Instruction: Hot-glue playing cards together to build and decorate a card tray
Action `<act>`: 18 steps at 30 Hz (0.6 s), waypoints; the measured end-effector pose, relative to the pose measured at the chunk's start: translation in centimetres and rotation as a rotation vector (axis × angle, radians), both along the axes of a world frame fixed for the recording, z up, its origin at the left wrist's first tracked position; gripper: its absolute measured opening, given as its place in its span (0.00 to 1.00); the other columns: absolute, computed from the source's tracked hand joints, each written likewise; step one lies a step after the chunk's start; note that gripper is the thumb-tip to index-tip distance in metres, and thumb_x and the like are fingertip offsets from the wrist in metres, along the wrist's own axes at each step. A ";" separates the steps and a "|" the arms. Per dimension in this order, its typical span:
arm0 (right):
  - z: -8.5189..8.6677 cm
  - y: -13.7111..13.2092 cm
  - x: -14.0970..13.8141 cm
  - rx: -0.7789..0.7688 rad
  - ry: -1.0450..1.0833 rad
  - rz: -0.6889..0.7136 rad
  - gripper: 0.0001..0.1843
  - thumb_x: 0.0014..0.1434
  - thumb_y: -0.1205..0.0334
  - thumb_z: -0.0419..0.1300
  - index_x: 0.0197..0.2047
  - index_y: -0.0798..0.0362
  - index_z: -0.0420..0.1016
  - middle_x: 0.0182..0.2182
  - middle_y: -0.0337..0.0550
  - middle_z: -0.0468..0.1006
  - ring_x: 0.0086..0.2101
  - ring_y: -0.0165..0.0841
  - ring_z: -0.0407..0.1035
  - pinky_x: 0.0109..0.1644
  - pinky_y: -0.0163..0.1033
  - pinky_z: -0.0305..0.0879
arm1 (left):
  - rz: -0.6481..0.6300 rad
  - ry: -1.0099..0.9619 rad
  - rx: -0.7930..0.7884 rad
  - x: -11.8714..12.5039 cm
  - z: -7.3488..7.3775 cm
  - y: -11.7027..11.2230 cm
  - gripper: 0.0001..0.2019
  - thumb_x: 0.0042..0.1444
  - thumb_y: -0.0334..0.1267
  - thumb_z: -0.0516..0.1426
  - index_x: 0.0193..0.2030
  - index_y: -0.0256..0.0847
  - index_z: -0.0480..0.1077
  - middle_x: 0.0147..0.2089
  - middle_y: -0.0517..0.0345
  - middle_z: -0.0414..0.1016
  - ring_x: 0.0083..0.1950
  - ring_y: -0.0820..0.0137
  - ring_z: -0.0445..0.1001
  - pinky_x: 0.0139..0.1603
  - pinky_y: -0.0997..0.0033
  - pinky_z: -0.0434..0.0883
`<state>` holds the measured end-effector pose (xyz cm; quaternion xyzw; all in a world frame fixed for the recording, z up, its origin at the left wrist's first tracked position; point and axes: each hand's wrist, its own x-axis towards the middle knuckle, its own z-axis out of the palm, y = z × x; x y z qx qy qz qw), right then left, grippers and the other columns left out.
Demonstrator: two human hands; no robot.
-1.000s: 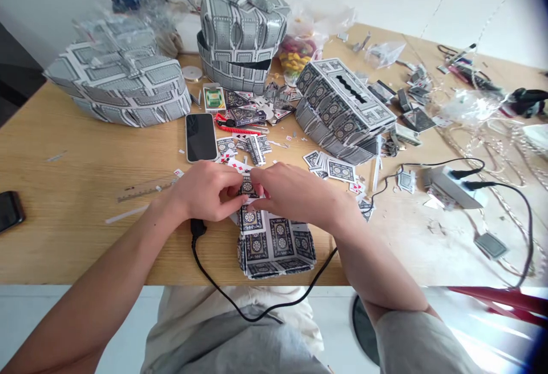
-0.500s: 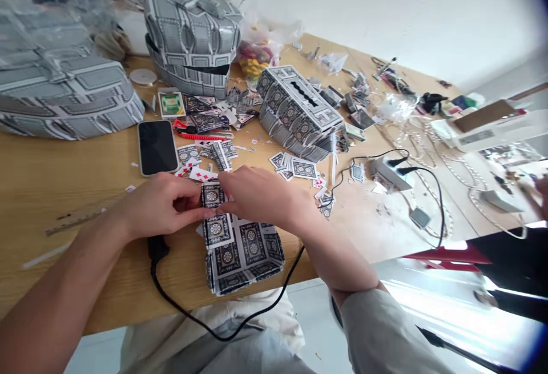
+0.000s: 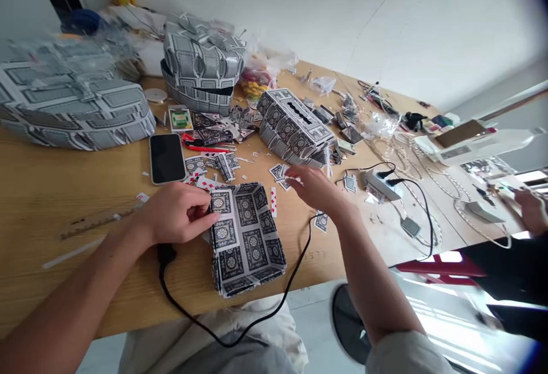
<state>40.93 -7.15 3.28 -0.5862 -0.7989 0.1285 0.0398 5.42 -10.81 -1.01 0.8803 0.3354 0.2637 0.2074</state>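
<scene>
A flat box covered in playing-card backs (image 3: 247,237) lies at the table's near edge. My left hand (image 3: 180,214) is closed, its fingers pinching the box's left far corner. My right hand (image 3: 312,187) has come off the box and reaches out to the right, fingers apart, over a small pile of loose cards (image 3: 285,171). A single red-pipped card (image 3: 274,201) lies beside the box's right far corner.
A phone (image 3: 166,157), a red utility knife (image 3: 201,144), a ruler (image 3: 96,221) and card-covered boxes (image 3: 293,128) (image 3: 201,65) (image 3: 72,108) crowd the wooden table (image 3: 51,191). A black cable (image 3: 295,265) and power strip (image 3: 379,183) lie right. Another person's hand (image 3: 531,208) shows far right.
My right hand left the box's far edge and moved right toward the loose cards. The box's top now shows uncovered. The view has swung to the right.
</scene>
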 end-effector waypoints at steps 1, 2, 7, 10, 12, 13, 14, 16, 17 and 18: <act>-1.7 -0.3 1.3 0.049 -0.010 -0.026 0.17 0.71 0.62 0.54 0.54 0.50 0.83 0.50 0.55 0.86 0.50 0.48 0.81 0.57 0.58 0.76 | -0.007 0.009 -0.002 0.1 -0.1 0.0 0.20 0.65 0.41 0.60 0.23 0.42 0.60 0.21 0.67 0.64 0.23 0.76 0.61 0.29 0.70 0.60; -3.4 -0.7 2.5 0.077 -0.011 -0.038 0.20 0.70 0.63 0.53 0.58 0.51 0.81 0.55 0.57 0.85 0.54 0.50 0.80 0.59 0.60 0.76 | -0.011 0.015 -0.002 0.2 -0.2 0.0 0.20 0.64 0.41 0.60 0.23 0.42 0.60 0.21 0.67 0.65 0.23 0.76 0.61 0.29 0.69 0.59; -8.2 -1.8 5.5 0.199 0.051 -0.087 0.31 0.68 0.68 0.49 0.72 0.55 0.71 0.70 0.58 0.74 0.68 0.48 0.71 0.72 0.60 0.69 | 0.038 0.020 0.096 0.4 -0.7 0.1 0.21 0.66 0.39 0.57 0.22 0.42 0.58 0.20 0.66 0.64 0.23 0.75 0.61 0.29 0.67 0.58; -8.0 -1.5 5.3 0.195 0.046 -0.134 0.29 0.70 0.64 0.51 0.71 0.59 0.73 0.62 0.62 0.82 0.61 0.51 0.78 0.65 0.59 0.74 | 0.092 0.011 0.187 0.4 -1.0 0.1 0.22 0.68 0.40 0.56 0.21 0.42 0.57 0.19 0.65 0.63 0.23 0.74 0.62 0.29 0.67 0.58; -7.3 -1.4 4.9 0.199 0.037 -0.141 0.25 0.72 0.61 0.52 0.66 0.58 0.78 0.56 0.62 0.85 0.55 0.51 0.81 0.61 0.57 0.76 | 0.120 -0.002 0.225 0.5 -1.0 0.2 0.23 0.69 0.40 0.56 0.21 0.42 0.58 0.19 0.65 0.63 0.23 0.74 0.63 0.29 0.67 0.58; -6.8 -1.5 4.7 0.206 0.032 -0.141 0.24 0.73 0.61 0.52 0.64 0.56 0.80 0.54 0.60 0.87 0.53 0.50 0.82 0.59 0.55 0.77 | 0.127 -0.003 0.235 0.5 -1.0 0.2 0.23 0.68 0.40 0.56 0.21 0.43 0.59 0.19 0.65 0.64 0.23 0.73 0.64 0.29 0.67 0.58; -6.5 -1.5 4.6 0.214 0.027 -0.143 0.22 0.73 0.61 0.52 0.61 0.54 0.82 0.52 0.58 0.88 0.51 0.49 0.83 0.57 0.52 0.77 | 0.133 0.001 0.240 0.5 -1.1 0.3 0.22 0.68 0.40 0.56 0.21 0.43 0.59 0.20 0.64 0.65 0.24 0.73 0.65 0.29 0.67 0.58; -5.7 -1.8 4.3 0.247 0.018 -0.169 0.22 0.74 0.61 0.50 0.58 0.53 0.83 0.47 0.56 0.89 0.45 0.47 0.84 0.52 0.49 0.78 | 0.143 0.011 0.241 0.5 -1.1 0.3 0.22 0.69 0.41 0.55 0.21 0.43 0.60 0.20 0.63 0.67 0.24 0.72 0.67 0.29 0.67 0.59; -5.3 -1.9 4.1 0.272 0.016 -0.190 0.22 0.74 0.61 0.49 0.56 0.55 0.83 0.45 0.57 0.89 0.43 0.47 0.84 0.50 0.48 0.77 | 0.150 0.014 0.242 0.5 -1.2 0.3 0.23 0.69 0.41 0.55 0.21 0.43 0.61 0.20 0.63 0.68 0.25 0.72 0.67 0.29 0.67 0.59; -4.9 -2.0 3.8 0.301 0.014 -0.209 0.22 0.74 0.61 0.48 0.55 0.56 0.83 0.45 0.59 0.89 0.42 0.47 0.84 0.49 0.49 0.77 | 0.159 0.012 0.245 0.5 -1.3 0.3 0.23 0.70 0.41 0.55 0.21 0.43 0.61 0.21 0.63 0.68 0.25 0.72 0.67 0.29 0.66 0.59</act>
